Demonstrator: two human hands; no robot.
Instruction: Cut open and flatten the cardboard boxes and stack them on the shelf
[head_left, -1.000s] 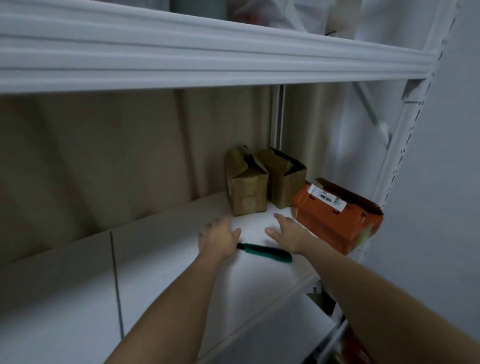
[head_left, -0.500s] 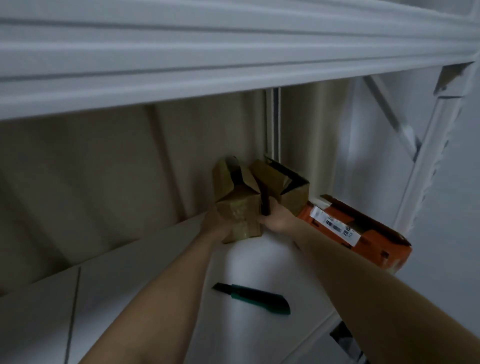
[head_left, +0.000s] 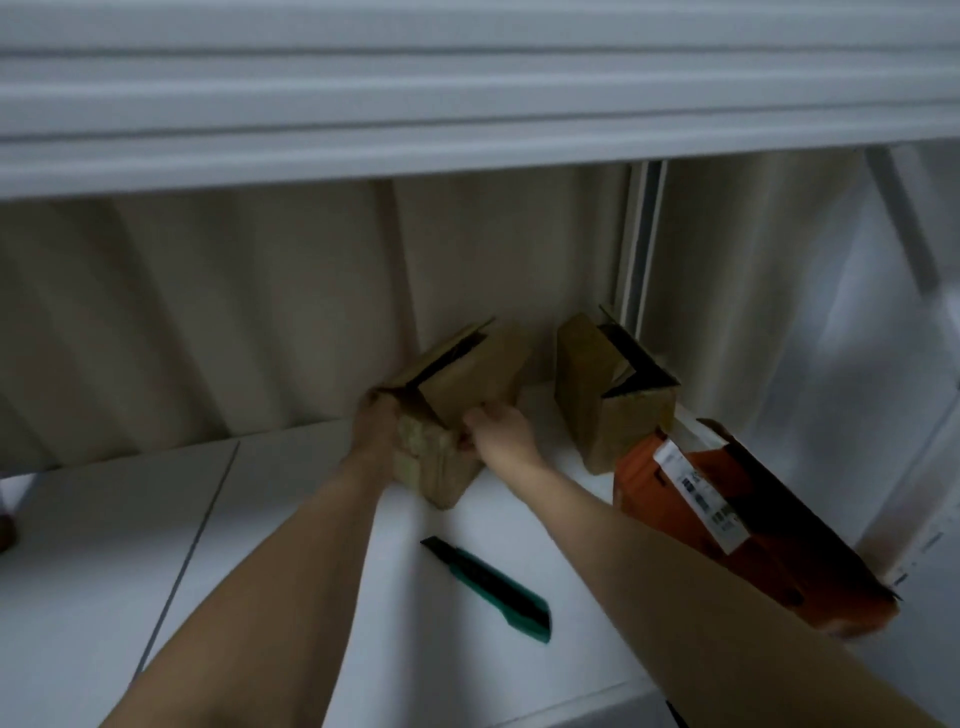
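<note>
A small brown cardboard box (head_left: 457, 384) with open top flaps stands tilted on the white shelf (head_left: 291, 519). My left hand (head_left: 376, 428) grips its left side and my right hand (head_left: 496, 428) grips its right lower edge. A second brown box (head_left: 608, 395) with open flaps stands upright to the right, apart from the first. An orange box (head_left: 748, 545) with a white barcode label lies at the shelf's right end. A green and black utility knife (head_left: 491, 590) lies on the shelf between my forearms, untouched.
The upper shelf's white front beam (head_left: 467, 104) hangs low over the work area. A beige corrugated wall (head_left: 208, 322) closes the back. A white upright post and diagonal brace (head_left: 904, 223) stand at the right. The shelf's front edge runs bottom right.
Both hands left the knife and went back to the left brown box. They have pulled it leftward and tilted it, away from the second brown box.
</note>
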